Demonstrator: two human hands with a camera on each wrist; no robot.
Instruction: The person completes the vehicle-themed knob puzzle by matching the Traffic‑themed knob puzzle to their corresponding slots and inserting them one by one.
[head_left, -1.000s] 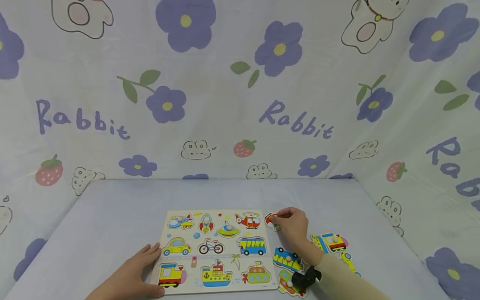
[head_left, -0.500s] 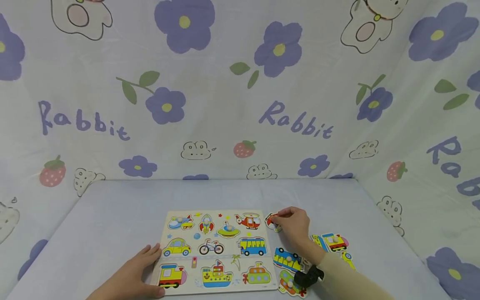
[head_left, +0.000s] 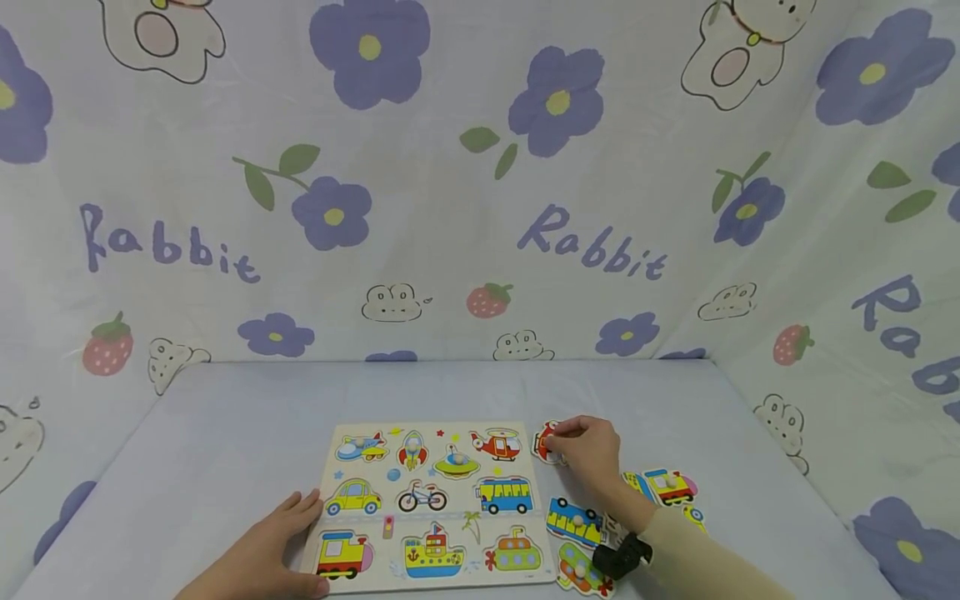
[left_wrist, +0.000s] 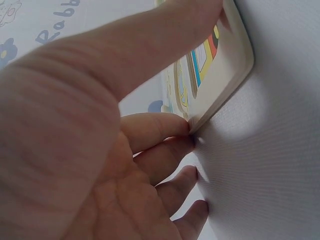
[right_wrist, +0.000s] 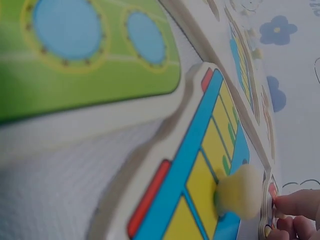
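Observation:
My left hand [head_left: 270,546] rests at the left side of a wooden puzzle board [head_left: 450,575]. Its thumb lies over the near left corner, as the left wrist view [left_wrist: 150,150] also shows, and the fairly straight fingers touch the edge. With thumb and fingertips my right hand [head_left: 596,458] pinches a red helicopter puzzle piece [head_left: 542,443] just off the board's far right corner. The fingers partly cover that piece. Knobs show on the airplane [head_left: 360,447], rocket [head_left: 412,450] and flying saucer [head_left: 456,461] in the board. The printed helicopter [head_left: 497,444] has no knob.
Right of the board lie a bus piece [head_left: 576,521], a submarine piece [head_left: 577,571], a train piece [head_left: 670,486] and a yellow piece [head_left: 693,518]. My right forearm and a black wrist device [head_left: 622,557] hide part of this group. A patterned cloth wall [head_left: 435,250] stands behind the table.
The helicopter piece has turned in my right fingers, staying beside the board's far right corner. My right wrist has shifted slightly right. The left hand stays in place.

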